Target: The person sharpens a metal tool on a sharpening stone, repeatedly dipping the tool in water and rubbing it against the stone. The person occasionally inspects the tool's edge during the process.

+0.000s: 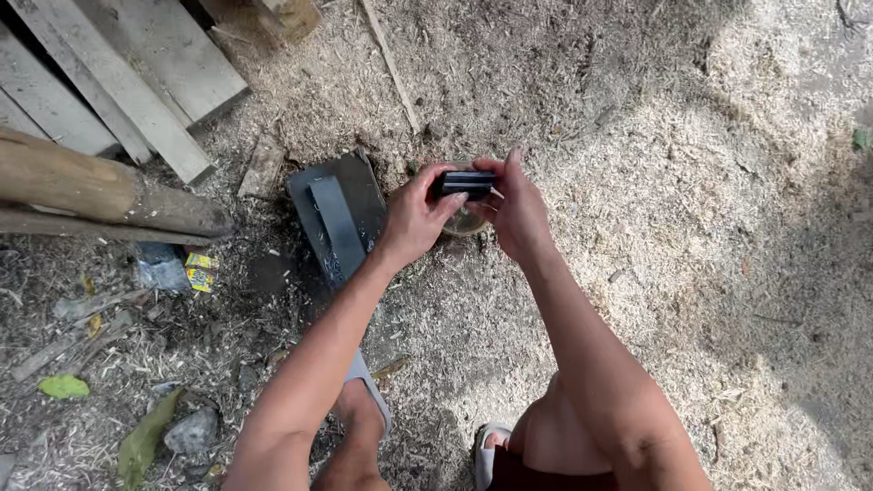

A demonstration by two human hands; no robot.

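Held thing: a small flat black rectangular block (pixel 464 184), gripped level between both hands above the sawdust-covered ground (pixel 691 209).
Left hand: the left hand (pixel 416 218) clamps the block's left end, thumb on the near edge and fingers (pixel 435 175) curled over the top.
Right hand: the right hand (pixel 516 211) pinches the block's right end, its fingers (pixel 514 160) closed on the far edge; both grips are tight on the block, nothing loose between them.
Block and fingers: the block spans the gap between the two hands, its middle bare, its ends hidden under the fingertips.
Step in hand: judged from the pose, the person is holding and working the block with both hands, perhaps turning or pulling at it; which of these cannot be told.
Next move calls for: a steady two-handed grip, kept over the round object below, since a slip would drop the block into the sawdust.
Just under the block: a small round pale rim (pixel 466 223), partly hidden by the hands.
Left of the block: a dark grey flat slab with a long dark bar lying on it (pixel 338 218), on the ground.
Further left of the block: a rough round log (pixel 100 191) and pale weathered planks (pixel 118 82).
Below the block: the person's feet in grey sandals (pixel 371 391).
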